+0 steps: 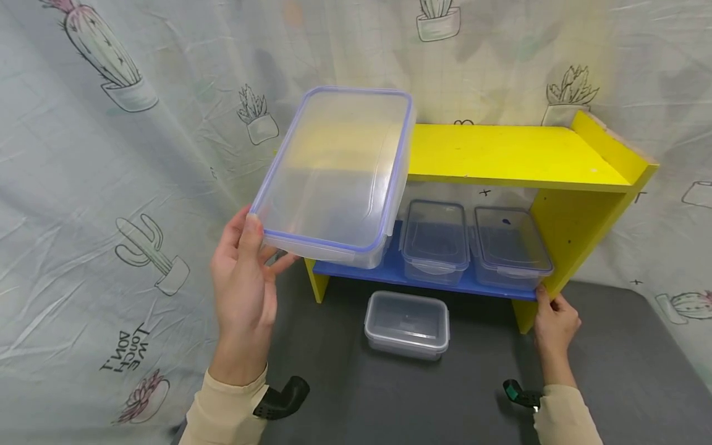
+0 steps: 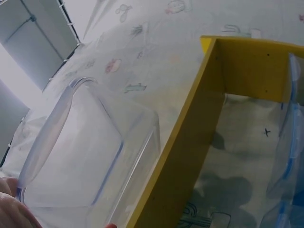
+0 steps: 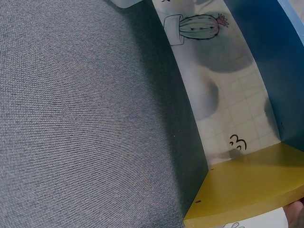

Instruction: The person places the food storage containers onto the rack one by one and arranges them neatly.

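Left of centre: left hand (image 1: 245, 296), pinching lower-left corner of big box (image 1: 334, 167), held tilted at upper centre. Lower centre: small box (image 1: 407, 321), on table (image 1: 445, 402). Right of centre: middle box (image 1: 436, 235) and right-hand box (image 1: 513, 241), side by side on shelf (image 1: 517, 154). Lower right: right hand (image 1: 558, 321), gripping shelf edge. Apparently at carrying step; next, probably calling for big box levelled, shelf steadied

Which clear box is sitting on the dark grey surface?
The light-rimmed box, lower than the blue shelf. The other visible boxes stand on that shelf, except the large box in the left hand.
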Demonstrator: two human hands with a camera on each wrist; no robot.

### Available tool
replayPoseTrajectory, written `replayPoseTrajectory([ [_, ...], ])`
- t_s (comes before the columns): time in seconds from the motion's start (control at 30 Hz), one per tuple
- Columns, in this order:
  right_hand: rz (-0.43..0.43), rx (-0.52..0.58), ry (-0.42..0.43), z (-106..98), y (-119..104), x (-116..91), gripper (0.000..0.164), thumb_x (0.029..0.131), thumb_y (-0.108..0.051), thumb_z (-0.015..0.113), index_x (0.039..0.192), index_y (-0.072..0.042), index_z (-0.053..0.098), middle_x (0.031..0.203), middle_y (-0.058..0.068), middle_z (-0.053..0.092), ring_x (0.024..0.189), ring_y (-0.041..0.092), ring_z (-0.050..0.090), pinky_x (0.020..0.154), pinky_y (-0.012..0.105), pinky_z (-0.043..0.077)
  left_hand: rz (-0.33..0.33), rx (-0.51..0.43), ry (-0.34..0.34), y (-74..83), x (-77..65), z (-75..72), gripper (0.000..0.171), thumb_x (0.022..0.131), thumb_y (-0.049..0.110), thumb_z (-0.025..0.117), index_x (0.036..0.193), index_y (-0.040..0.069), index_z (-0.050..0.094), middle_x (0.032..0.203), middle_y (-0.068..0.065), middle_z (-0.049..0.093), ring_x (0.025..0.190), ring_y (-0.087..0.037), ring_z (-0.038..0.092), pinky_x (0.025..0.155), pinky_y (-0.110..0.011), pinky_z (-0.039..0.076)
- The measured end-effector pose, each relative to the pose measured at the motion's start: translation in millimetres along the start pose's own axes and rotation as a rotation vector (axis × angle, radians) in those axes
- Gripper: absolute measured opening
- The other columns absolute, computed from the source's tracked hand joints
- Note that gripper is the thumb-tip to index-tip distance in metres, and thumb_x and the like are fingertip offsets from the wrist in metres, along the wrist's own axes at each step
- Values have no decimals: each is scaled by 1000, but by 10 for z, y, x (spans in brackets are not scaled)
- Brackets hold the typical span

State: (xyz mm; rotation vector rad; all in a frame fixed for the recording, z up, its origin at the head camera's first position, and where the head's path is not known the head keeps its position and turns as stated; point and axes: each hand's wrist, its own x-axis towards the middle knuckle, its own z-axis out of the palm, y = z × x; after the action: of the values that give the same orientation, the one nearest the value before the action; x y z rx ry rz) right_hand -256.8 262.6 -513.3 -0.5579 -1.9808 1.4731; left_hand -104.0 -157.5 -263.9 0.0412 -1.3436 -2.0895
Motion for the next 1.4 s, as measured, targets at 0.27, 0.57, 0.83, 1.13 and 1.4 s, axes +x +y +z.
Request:
replayPoseTrajectory([
  [0.27, -4, 3, 0, -4, 27, 11, 28, 90, -43, 67, 80, -17, 73, 55, -35, 50, 55, -4, 44, 48, 11, 34, -11, 35, -10, 18, 101, 104, 43, 94, 31, 63, 128, 6, 54, 115, -12, 61, 85, -23, 74, 65, -36, 59],
  [0.57, -31, -2, 2, -4, 41, 29, 33, 90, -42, 67, 84, -11, 73, 55, -36, 49, 54, -5, 43, 48, 11, 33, -17, 58, -45, 23, 240, 209, 46, 92, 37, 65, 124, 6, 56, 109, -11, 61, 84, -25, 74, 64, -39, 59],
  [0.83, -36, -35, -8, -16, 25, 23, 37, 91, -43, 65, 83, -7, 70, 53, -35, 46, 52, -5, 40, 47, 13, 32, -95, 73, -72, 101, 430, 298, 40, 91, 37, 66, 117, 7, 58, 100, -8, 65, 78, -23, 75, 59, -36, 58],
  [1.13, -39, -33, -11, -31, 14, 34, 39, 91, -43, 65, 87, -4, 71, 53, -36, 46, 51, -6, 40, 47, 12, 32, -134, 106, -88, 130, 571, 410, 40, 90, 41, 67, 112, 9, 57, 106, -8, 57, 79, -26, 74, 58, -36, 58],
  [1.4, -39, -25, -9, -7, 13, 11, 38, 91, -42, 65, 87, -6, 72, 53, -37, 46, 52, -6, 40, 47, 13, 32, -181, 142, -82, 147, 702, 484, 37, 89, 43, 68, 107, 12, 60, 105, -6, 60, 77, -24, 74, 59, -37, 58],
])
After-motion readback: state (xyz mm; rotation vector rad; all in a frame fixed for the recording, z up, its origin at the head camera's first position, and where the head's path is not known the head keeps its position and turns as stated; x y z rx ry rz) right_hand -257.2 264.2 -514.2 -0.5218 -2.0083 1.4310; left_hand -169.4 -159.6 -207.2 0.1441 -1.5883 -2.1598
